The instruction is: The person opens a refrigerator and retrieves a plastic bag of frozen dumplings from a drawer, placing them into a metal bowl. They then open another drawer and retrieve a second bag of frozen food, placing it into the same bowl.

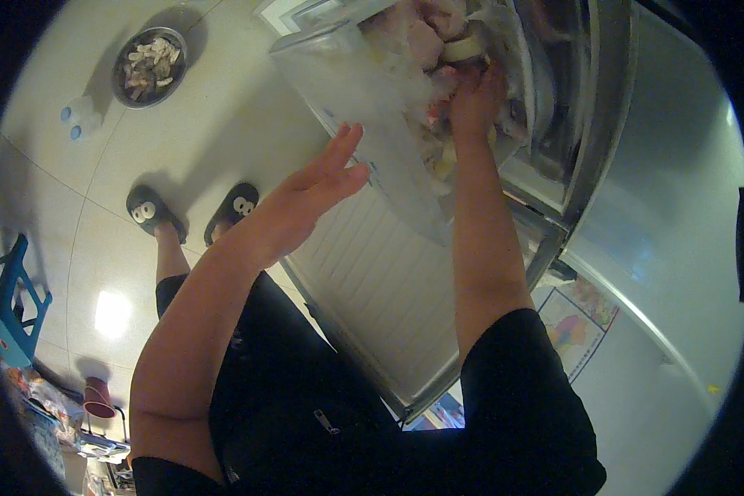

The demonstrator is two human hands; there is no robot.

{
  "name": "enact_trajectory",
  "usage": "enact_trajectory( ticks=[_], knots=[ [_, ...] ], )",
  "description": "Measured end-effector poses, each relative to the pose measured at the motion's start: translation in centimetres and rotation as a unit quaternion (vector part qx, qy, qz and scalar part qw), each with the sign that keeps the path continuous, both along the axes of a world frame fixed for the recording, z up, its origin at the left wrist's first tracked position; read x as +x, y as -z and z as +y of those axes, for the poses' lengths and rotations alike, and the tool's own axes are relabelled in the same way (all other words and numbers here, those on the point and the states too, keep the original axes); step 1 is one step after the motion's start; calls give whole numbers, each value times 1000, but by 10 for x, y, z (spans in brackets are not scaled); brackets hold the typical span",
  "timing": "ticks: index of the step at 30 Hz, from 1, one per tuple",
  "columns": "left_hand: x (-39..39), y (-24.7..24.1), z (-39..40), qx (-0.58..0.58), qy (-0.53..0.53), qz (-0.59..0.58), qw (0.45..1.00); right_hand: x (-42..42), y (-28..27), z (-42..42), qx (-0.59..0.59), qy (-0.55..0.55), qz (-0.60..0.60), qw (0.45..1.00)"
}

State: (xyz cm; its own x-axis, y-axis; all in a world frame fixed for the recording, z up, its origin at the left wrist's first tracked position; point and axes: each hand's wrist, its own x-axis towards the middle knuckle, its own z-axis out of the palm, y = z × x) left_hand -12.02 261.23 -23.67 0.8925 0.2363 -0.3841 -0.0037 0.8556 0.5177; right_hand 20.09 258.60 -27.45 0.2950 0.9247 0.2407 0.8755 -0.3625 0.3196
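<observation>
My right hand [476,102] is inside a translucent freezer drawer [359,80], among packages of frozen food [425,40] in plastic bags. Its fingertips are partly hidden there, so whether it grips anything is unclear. Pale, pinkish and red pieces show around it. My left hand [313,192] holds nothing and hovers beside the drawer's near side, fingers apart. Below the drawer is the ribbed white inner panel [378,279] of an open freezer door.
A metal bowl [119,93] of pale and brownish food pieces stands on the tiled floor near two plastic bottles [84,118] with blue caps. At left are a blue plastic stool [15,335] and a reddish bin [98,394]. A refrigerator side panel [663,155] rises at right.
</observation>
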Motion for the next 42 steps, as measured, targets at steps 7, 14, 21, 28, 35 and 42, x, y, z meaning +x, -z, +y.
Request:
enact_trajectory(
  ticks=[7,14,21,28,35,42],
  knots=[
    [-11,-8,-2,76,-22,-37,996,123,29,-16,92,204,212,951],
    [5,26,-16,26,-1,-23,999,43,3,25,206,252,436,839],
    [6,15,-13,35,11,-30,999,41,10,9,335,51,254,906],
    [5,13,-14,2,-9,-23,1000,24,12,-9,161,34,81,983],
    [11,24,-22,76,-1,-8,997,40,20,-12,248,33,238,939],
    [12,19,-21,48,-8,1,999,24,-25,-40,147,-47,67,986]
  ],
)
